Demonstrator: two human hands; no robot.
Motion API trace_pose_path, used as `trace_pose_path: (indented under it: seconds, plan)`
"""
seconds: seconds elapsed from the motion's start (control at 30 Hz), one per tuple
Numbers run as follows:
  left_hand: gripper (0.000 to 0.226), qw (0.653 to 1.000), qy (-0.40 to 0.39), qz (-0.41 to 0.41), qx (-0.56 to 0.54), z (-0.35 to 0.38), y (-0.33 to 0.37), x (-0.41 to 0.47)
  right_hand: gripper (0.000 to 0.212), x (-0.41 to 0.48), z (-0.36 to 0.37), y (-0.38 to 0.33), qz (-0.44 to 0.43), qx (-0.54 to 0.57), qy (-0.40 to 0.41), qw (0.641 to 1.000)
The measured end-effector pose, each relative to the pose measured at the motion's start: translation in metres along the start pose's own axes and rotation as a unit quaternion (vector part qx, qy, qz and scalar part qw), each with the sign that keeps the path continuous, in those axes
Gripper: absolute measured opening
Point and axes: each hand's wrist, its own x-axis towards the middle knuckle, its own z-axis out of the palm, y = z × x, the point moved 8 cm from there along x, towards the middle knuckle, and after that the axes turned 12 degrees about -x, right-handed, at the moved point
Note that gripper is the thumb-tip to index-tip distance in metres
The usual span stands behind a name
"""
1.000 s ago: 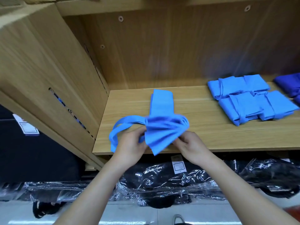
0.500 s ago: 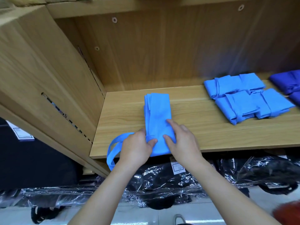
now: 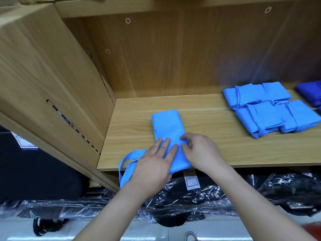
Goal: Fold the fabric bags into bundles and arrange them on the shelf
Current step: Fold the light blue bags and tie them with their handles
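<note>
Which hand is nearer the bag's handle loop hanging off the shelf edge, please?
Left: the left hand lies right beside the handle loop; the right hand pinches the bag farther right.

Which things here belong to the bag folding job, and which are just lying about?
Job in hand:
- bag, pressed flat by the left hand, pinched by the right hand
- handles, hanging off the shelf edge
- bundles, folded, further right

Lying about:
- wrapped black goods below the shelf
- tag among them
</note>
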Motion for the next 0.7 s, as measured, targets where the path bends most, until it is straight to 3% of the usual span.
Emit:
trace_pose_path:
  seconds: [0.17,0.3,0.37,0.47,0.57,0.7]
  plan:
    - [0.090,0.999,0.017,0.037,-0.023,0.002,0.008,0.000,0.086,0.038,-0.006,0.001,0.015,0.093,-0.036,0.995]
    - [0.086,0.999,-0.003,0.037,-0.017,0.001,0.016,-0.001,0.100,0.072,0.000,-0.012,0.010,0.136,-0.076,0.988]
    - [0.081,0.999,-0.030,0.029,-0.026,0.003,0.017,-0.001,0.093,0.079,0.005,-0.010,0.023,0.135,-0.087,0.987]
    - [0.078,0.996,-0.064,0.024,-0.062,0.001,0.014,-0.001,0.059,0.085,0.007,-0.001,0.029,0.215,-0.086,0.972]
    - [0.067,0.981,-0.048,0.012,-0.189,-0.008,0.006,0.002,0.037,0.081,0.010,0.004,0.025,0.321,-0.108,0.940]
    - [0.035,0.904,-0.019,-0.075,-0.420,-0.021,-0.023,0.015,0.022,0.072,0.007,0.002,0.027,0.387,-0.124,0.913]
